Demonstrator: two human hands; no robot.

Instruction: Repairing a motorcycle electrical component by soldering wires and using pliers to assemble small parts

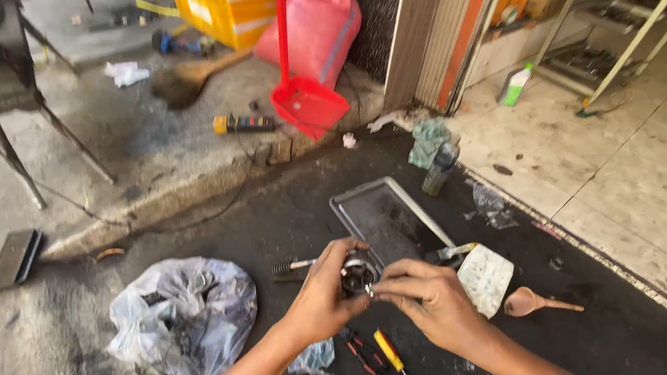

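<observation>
Round metal part point(358, 274) gripped in left hand point(323, 297); right hand point(428, 300) fingertips pinched on its lower edge; metal tray point(388, 219) just behind.

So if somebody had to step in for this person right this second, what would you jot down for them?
Left hand: grip closed around a small round metal part, held above the dark floor.
Right hand: fingertips pinched at the part's front edge; what they pinch is too small to tell.
Nearby: flat grey metal tray just beyond the hands; yellow-handled screwdriver and red-handled pliers below the wrists; crumpled clear plastic bag to the left; white rag and wooden spoon to the right.
Done or left: cannot be judged; the part is in hand, tools lie untouched.
</observation>
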